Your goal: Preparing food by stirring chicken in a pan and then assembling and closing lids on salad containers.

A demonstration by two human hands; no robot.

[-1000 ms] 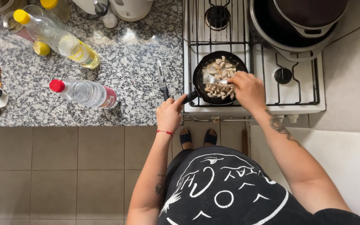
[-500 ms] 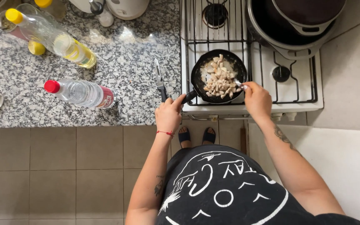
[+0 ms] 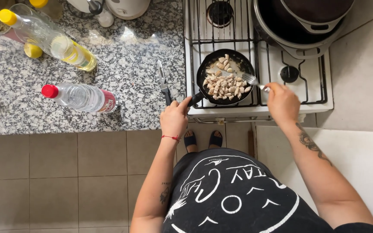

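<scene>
A small black frying pan (image 3: 204,68) full of pale chopped food pieces (image 3: 225,84) sits on the front left burner of a white gas stove (image 3: 316,92). My left hand (image 3: 175,117) is closed around the pan's black handle at the stove's front edge. My right hand (image 3: 282,102) grips a metal fork (image 3: 253,80), with its tines touching the food at the pan's right rim.
A knife (image 3: 163,82) lies on the granite counter (image 3: 130,56) just left of the stove. Farther left lie a clear bottle with a red cap (image 3: 80,97) and an oil bottle with a yellow cap (image 3: 48,39). A large dark pot (image 3: 307,21) occupies the back right burner.
My right hand has pulled back from over the pan to its right side, and now holds the fork at the pan's edge. My left hand stays on the handle.
</scene>
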